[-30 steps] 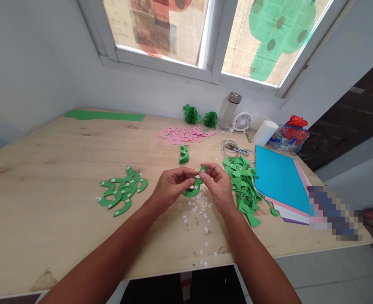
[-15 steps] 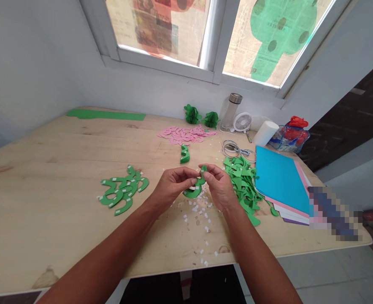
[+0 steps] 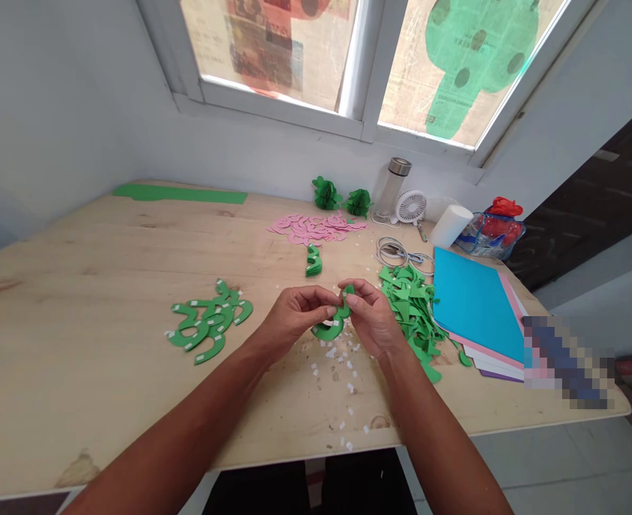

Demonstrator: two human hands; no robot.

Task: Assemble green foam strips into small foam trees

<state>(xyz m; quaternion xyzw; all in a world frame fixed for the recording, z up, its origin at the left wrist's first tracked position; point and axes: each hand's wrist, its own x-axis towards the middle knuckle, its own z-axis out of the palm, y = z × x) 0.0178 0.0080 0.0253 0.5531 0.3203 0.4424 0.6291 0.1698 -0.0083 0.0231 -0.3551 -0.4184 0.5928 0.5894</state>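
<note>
Between my two hands is a curved green paper cutout [image 3: 329, 331] with small white tape bits on it. My left hand [image 3: 293, 320] pinches its left side with thumb and forefinger. At the upper end, my right hand [image 3: 372, 317] grips the cutout between thumb and fingers. Small white paper scraps [image 3: 342, 361] lie scattered on the table below. To the left is a loose pile of similar green cutouts [image 3: 209, 322], also bearing white bits. Straight ahead sits a small stack of green cutouts [image 3: 313, 262].
Right of my hands lie green paper offcuts [image 3: 410, 307] and coloured paper sheets [image 3: 477, 304]. Farther back are pink cutouts [image 3: 316, 229], scissors [image 3: 417, 257], tape rings [image 3: 392, 252], a small fan [image 3: 411, 207], a glass bottle [image 3: 391, 189] and a white roll [image 3: 451, 226].
The upper end of the green cutout has shifted slightly right and down with my right fingers. My left hand has barely moved. The piles look the same.
</note>
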